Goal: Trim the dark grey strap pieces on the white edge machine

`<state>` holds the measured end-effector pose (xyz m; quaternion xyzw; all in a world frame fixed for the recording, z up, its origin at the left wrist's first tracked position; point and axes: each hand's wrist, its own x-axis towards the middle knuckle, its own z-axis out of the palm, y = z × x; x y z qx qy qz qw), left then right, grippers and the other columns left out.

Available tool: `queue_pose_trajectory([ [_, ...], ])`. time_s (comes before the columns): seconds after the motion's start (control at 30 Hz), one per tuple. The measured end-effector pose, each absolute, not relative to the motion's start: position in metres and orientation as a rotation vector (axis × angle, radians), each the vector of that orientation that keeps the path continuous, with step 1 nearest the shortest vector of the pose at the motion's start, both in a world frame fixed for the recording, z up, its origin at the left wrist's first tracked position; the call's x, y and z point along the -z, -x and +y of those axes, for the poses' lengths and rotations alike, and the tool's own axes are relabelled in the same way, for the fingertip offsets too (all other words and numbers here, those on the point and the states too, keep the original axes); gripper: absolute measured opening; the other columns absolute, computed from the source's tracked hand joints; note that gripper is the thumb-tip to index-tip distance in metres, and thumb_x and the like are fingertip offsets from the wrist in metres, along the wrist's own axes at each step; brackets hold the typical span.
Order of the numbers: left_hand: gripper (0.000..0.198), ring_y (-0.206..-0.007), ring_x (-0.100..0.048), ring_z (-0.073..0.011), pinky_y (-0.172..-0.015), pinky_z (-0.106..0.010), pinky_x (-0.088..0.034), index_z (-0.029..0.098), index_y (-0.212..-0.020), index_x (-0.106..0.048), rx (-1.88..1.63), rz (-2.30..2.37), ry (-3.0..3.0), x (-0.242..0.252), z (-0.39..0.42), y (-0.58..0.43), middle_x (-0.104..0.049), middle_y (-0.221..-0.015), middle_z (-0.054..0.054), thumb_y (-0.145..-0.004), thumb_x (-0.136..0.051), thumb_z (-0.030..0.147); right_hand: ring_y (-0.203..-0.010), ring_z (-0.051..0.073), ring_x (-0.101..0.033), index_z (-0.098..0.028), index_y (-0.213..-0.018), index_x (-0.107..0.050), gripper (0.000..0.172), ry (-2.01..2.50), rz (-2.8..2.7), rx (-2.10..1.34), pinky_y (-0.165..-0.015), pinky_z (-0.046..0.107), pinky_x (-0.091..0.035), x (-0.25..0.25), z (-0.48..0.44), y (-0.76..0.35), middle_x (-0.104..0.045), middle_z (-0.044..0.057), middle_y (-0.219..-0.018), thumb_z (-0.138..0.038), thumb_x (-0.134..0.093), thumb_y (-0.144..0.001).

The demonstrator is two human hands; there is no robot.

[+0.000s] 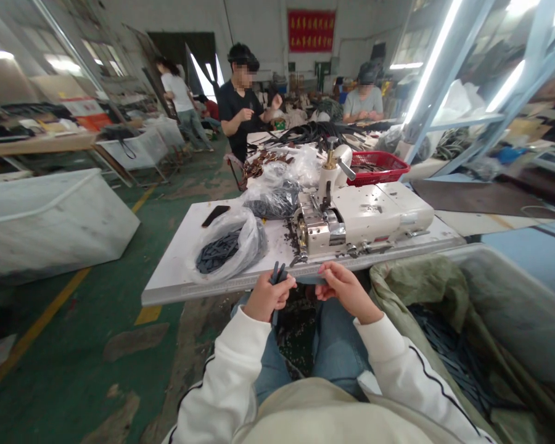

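Observation:
My left hand [268, 297] is closed around a small bundle of dark strips [277, 273] that stick up above the fingers, just below the table's front edge. My right hand [345, 288] is beside it, fingers pinched on one dark strip [308, 279] that runs between the two hands. Both hands hover over my lap in blue jeans. Right in front stands a cream-white bench machine [351, 219] on the white worktable [176, 265]. A clear plastic bag [229, 250] of dark strips lies left of the machine.
A second plastic bag [272, 194] and a red basket [379, 168] sit behind the machine. A large bin lined with green sacking [444, 290] holds dark strips at my right. A white tub [50, 216] stands left. Three people work at tables behind.

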<state>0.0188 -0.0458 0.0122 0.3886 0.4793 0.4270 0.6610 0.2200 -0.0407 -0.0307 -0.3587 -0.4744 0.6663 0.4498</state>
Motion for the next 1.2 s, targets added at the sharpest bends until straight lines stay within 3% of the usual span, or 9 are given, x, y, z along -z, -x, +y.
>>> queue_pose_trajectory([
  [0.13, 0.035, -0.032, -0.026, -0.002, -0.031, -0.015, -0.015, 0.017, -0.068, -0.052, -0.909, 1.1, -0.942, -0.011, -0.044, -0.021, -0.036, -0.042, 0.01, -0.057, -0.08, 0.035, -0.051, 0.009, -0.058, -0.015, -0.08, -0.066, 0.029, 0.925, -1.737, -1.648, -0.049, 0.018, -0.047, 0.023, -0.032, -0.217, -0.065, 0.001, -0.062, -0.043, -0.059, -0.084],
  [0.27, 0.037, -0.033, -0.026, -0.0017, -0.032, -0.014, -0.017, 0.016, -0.072, -0.055, -1.019, 1.141, -0.852, -0.006, -0.04, -0.021, -0.037, -0.043, 0.01, -0.056, -0.081, 0.036, -0.037, 0.005, -0.044, -0.015, -0.073, -0.062, 0.033, 0.963, -1.676, -1.618, -0.036, 0.013, -0.033, 0.021, -0.024, -0.21, -0.055, -0.004, -0.049, -0.043, -0.053, -0.088],
  [0.5, 0.039, -0.033, -0.022, -0.0008, -0.032, -0.013, -0.015, 0.014, -0.072, -0.06, -1.105, 1.167, -0.784, -0.002, -0.034, -0.011, -0.028, -0.04, 0.013, -0.054, -0.082, 0.04, -0.068, 0.015, -0.07, -0.01, -0.088, -0.065, 0.034, 0.817, -1.075, -1.996, -0.059, 0.02, -0.055, 0.024, -0.012, -0.216, -0.073, 0.011, -0.078, -0.044, -0.063, -0.084],
  [0.63, 0.038, -0.034, -0.022, -0.0007, -0.032, -0.013, -0.015, 0.014, -0.074, -0.06, -1.1, 1.142, -0.771, -0.002, -0.033, -0.007, -0.029, -0.041, 0.012, -0.055, -0.083, 0.038, -0.081, 0.019, -0.072, -0.008, -0.098, -0.066, 0.026, 0.759, -0.898, -2.061, -0.068, 0.024, -0.058, 0.018, -0.011, -0.219, -0.073, 0.015, -0.089, -0.031, -0.061, -0.087],
  [0.8, 0.037, -0.034, -0.023, -0.0006, -0.032, -0.012, -0.016, 0.013, -0.077, -0.06, -1.068, 1.125, -0.768, 0.0, -0.033, -0.005, -0.027, -0.043, 0.013, -0.058, -0.082, 0.037, -0.074, 0.016, -0.071, -0.008, -0.094, -0.066, 0.02, 0.825, -0.815, -1.998, -0.065, 0.023, -0.058, 0.018, -0.002, -0.221, -0.072, 0.013, -0.084, -0.025, -0.059, -0.088],
  [0.87, 0.038, -0.034, -0.022, -0.0006, -0.032, -0.012, -0.016, 0.014, -0.078, -0.06, -1.053, 1.111, -0.749, 0.002, -0.032, -0.004, -0.027, -0.044, 0.013, -0.059, -0.081, 0.039, -0.059, 0.012, -0.066, -0.009, -0.085, -0.066, 0.016, 0.961, -0.782, -1.821, -0.053, 0.018, -0.054, 0.022, 0.011, -0.222, -0.071, 0.01, -0.073, -0.025, -0.061, -0.085],
  [0.97, 0.041, -0.034, -0.021, -0.0008, -0.031, -0.012, -0.016, 0.014, -0.081, -0.059, -1.011, 1.06, -0.716, 0.005, -0.029, -0.003, -0.029, -0.044, 0.012, -0.063, -0.077, 0.046, -0.036, 0.004, -0.045, -0.011, -0.071, -0.062, 0.019, 1.115, -0.736, -1.538, -0.032, 0.011, -0.032, 0.027, 0.041, -0.227, -0.058, -0.001, -0.048, -0.025, -0.062, -0.083],
  [1.07, 0.046, -0.034, -0.021, -0.0011, -0.03, -0.012, -0.015, 0.015, -0.083, -0.058, -0.994, 1.034, -0.694, 0.007, -0.026, -0.001, -0.032, -0.044, 0.012, -0.062, -0.076, 0.052, -0.029, 0.002, -0.03, -0.012, -0.063, -0.058, 0.025, 1.162, -0.731, -1.446, -0.027, 0.012, -0.016, 0.029, 0.072, -0.231, -0.046, -0.006, -0.037, -0.027, -0.063, -0.081],
  [1.2, 0.048, -0.034, -0.021, -0.0014, -0.03, -0.012, -0.015, 0.016, -0.082, -0.056, -1.012, 1.047, -0.692, 0.007, -0.025, 0.003, -0.032, -0.044, 0.012, -0.06, -0.077, 0.052, -0.028, 0.003, -0.028, -0.012, -0.059, -0.057, 0.026, 1.198, -0.729, -1.427, -0.028, 0.014, -0.014, 0.028, 0.098, -0.232, -0.043, -0.006, -0.034, -0.029, -0.064, -0.078],
])
